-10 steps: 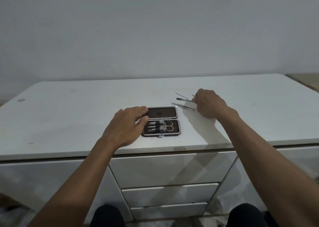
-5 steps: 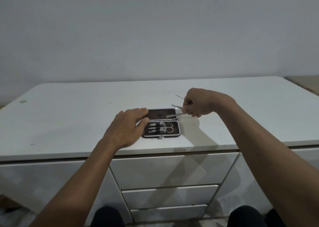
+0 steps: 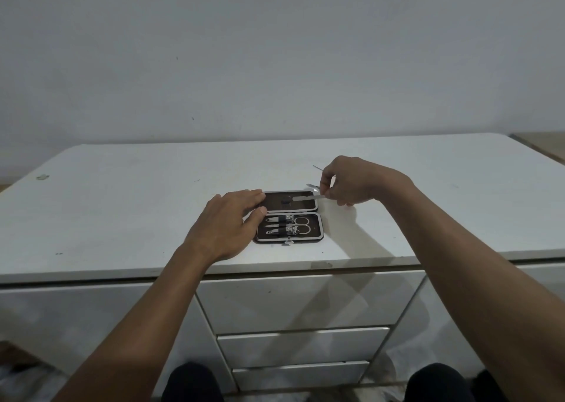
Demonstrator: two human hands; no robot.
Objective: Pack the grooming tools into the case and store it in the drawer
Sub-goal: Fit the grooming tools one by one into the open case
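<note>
Now the case [image 3: 289, 216] lies open and flat on the tabletop [image 3: 122, 194], close to its front edge. Its near half already holds two clippers and small scissors [image 3: 301, 225] under their straps, while the far half looks empty except for a small dark clasp.

Just above that far half, the right hand [image 3: 351, 181] holds a flat metal file [image 3: 307, 198] in a narrow pinch at one end, so the free end points left over the lining. The left hand [image 3: 227, 223] rests spread and flat on the left edge of the case, holding nothing, only steadying it.

Two more thin tools [image 3: 315, 177] wait behind the right hand on the tabletop; I cannot tell what kind they are.

My judgement is that the file could miss its strap and lie loose, because the pinch is at the very end and the tip can swing. A loose file may then block the lid, or slide out when the case goes to the drawer [image 3: 305, 300].
</note>
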